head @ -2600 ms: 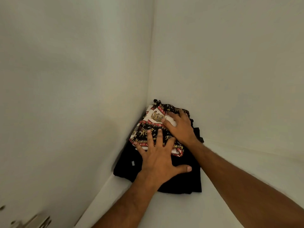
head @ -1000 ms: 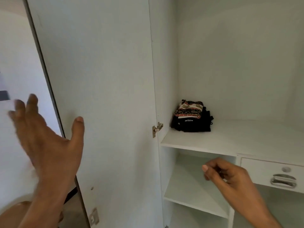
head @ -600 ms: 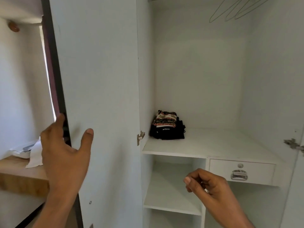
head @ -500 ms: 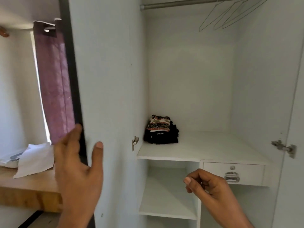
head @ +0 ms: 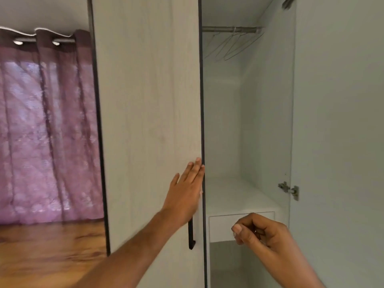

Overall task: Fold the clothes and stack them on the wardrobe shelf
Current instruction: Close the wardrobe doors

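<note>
Wardrobe door: left hand flat against it, fingers straight; right hand curled, holding nothing

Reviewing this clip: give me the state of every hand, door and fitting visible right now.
left door: partly shut, hiding the shelf's left part
left hand: flat on the left door
right hand: curled, holding nothing visible
right door: open
drawer: closed
hangers: bare, on the rail

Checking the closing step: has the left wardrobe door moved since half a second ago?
Yes. The left door has swung shut across the shelf, now hiding the corner where the clothes lay; the left hand presses flat on it.
</note>
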